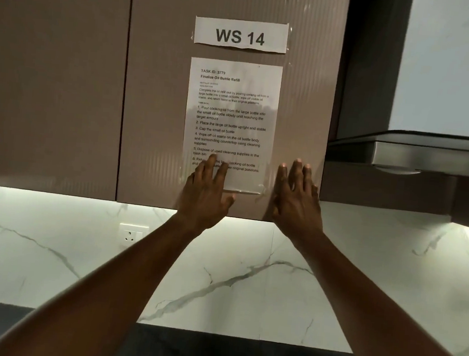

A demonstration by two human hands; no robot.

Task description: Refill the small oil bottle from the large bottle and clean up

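Neither oil bottle is in view. Both my arms reach up toward a brown wall cabinet door (pixel 159 114). My left hand (pixel 208 192) is raised flat, fingers apart, in front of the lower left corner of a taped task sheet (pixel 232 115). My right hand (pixel 297 194) is raised flat beside the sheet's lower right corner, fingers spread, holding nothing. A paper label reading "WS 14" (pixel 240 34) is taped above the sheet.
A range hood (pixel 417 154) juts out at the right, level with the cabinet's bottom. Below is a white marble backsplash (pixel 51 247) with a wall socket (pixel 132 234). A dark countertop (pixel 212 354) runs along the bottom edge.
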